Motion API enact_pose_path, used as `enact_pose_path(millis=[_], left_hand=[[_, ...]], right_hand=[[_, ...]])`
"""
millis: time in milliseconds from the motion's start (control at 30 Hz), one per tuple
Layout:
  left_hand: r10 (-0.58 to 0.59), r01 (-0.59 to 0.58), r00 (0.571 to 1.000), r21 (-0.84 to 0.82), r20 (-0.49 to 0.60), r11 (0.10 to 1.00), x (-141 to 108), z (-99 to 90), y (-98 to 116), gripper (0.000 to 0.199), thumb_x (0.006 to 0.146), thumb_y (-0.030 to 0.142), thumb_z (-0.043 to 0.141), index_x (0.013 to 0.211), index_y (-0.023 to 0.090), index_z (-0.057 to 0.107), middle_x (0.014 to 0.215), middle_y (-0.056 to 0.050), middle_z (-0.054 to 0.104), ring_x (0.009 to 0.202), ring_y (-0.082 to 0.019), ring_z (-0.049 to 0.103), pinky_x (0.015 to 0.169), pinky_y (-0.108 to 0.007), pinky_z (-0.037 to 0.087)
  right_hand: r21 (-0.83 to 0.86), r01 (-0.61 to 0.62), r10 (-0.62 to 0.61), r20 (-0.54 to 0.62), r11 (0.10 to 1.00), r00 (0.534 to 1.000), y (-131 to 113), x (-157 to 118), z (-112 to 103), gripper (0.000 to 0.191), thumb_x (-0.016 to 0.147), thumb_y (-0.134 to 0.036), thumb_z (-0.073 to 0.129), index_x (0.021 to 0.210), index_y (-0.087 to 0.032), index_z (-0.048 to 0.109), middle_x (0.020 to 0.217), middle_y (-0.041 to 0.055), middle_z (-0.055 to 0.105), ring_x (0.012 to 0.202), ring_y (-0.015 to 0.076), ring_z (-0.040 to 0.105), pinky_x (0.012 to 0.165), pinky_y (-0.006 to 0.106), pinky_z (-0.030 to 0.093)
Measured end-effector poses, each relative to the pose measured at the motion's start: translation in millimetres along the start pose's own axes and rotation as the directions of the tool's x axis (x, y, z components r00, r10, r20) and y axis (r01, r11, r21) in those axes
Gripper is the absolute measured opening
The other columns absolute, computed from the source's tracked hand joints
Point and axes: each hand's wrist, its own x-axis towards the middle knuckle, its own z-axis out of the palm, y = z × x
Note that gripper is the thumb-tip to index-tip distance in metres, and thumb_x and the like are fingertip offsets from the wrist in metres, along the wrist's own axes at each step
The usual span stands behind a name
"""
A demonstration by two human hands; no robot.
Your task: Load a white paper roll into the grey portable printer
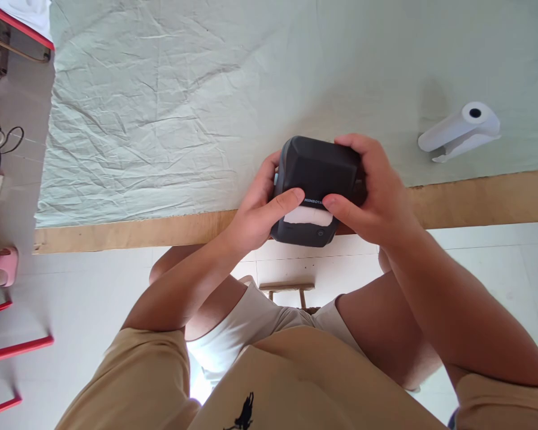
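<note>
A black label printer [321, 167] is held between both hands over the table's front edge. White paper [308, 215] sticks out of the slot on its face, beside a small power button. My left hand [269, 206] grips the left side, thumb on the front near the printed lettering. On the right side, my right hand [374, 191] wraps round the body, its thumb on the front close to the paper. The fingers behind the printer are mostly hidden.
On the cloth-covered table [161, 107], a partly unrolled white paper roll [457, 130] lies at the right. Cables [2, 137] and a person's foot in a pink slipper [8, 267] are at the far left, near red bars [18, 349].
</note>
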Motion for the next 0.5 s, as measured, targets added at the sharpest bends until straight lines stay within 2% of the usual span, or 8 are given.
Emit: enact_pose_path(millis=[167, 300, 367, 500], left_hand=[[-0.018, 0.018, 1.000, 0.004, -0.024, 1.000, 0, -1.9, 0, 0.075, 0.094, 0.074, 0.092, 0.155, 0.037, 0.071, 0.125, -0.006, 0.086, 0.111, -0.034, 0.087, 0.078, -0.042, 0.071], [-0.051, 0.051, 0.998, -0.006, 0.022, 0.999, -1, -5.0, -1, 0.070, 0.099, 0.075, 0.087, 0.154, 0.035, 0.073, 0.112, -0.006, 0.084, 0.095, -0.032, 0.087, 0.069, -0.041, 0.067], [-0.056, 0.056, 0.998, -0.001, 0.030, 0.998, 0, -4.5, 1, 0.071, 0.099, 0.076, 0.088, 0.155, 0.035, 0.073, 0.112, -0.006, 0.084, 0.101, -0.034, 0.089, 0.073, -0.043, 0.070], [-0.026, 0.026, 0.999, -0.008, 0.028, 1.000, 2, 0.0, 8, 0.073, 0.098, 0.082, 0.088, 0.152, 0.034, 0.076, 0.130, -0.008, 0.088, 0.141, -0.044, 0.083, 0.105, -0.053, 0.075]], right_hand=[[-0.028, -0.014, 0.013, -0.027, 1.000, 1.000, -2, -2, 4, 0.073, 0.103, -0.042, 0.077, 0.172, -0.039, 0.050, 0.147, 0.0097, 0.080, 0.113, 0.0307, 0.082, 0.086, 0.047, 0.074], [-0.016, -0.016, 0.015, -0.036, 1.000, 0.999, -1, -2, 7, 0.070, 0.107, -0.048, 0.075, 0.172, -0.039, 0.050, 0.146, 0.0095, 0.078, 0.112, 0.0292, 0.082, 0.085, 0.045, 0.074], [-0.007, -0.010, 0.009, -0.048, 1.000, 0.999, 2, -3, 9, 0.068, 0.108, -0.048, 0.073, 0.172, -0.037, 0.051, 0.143, 0.0093, 0.078, 0.110, 0.0286, 0.080, 0.084, 0.045, 0.074], [0.019, 0.006, -0.005, -0.073, 1.000, 0.997, 7, -2, 11, 0.068, 0.109, -0.047, 0.069, 0.174, -0.038, 0.050, 0.143, 0.0092, 0.079, 0.110, 0.0291, 0.079, 0.085, 0.046, 0.074]])
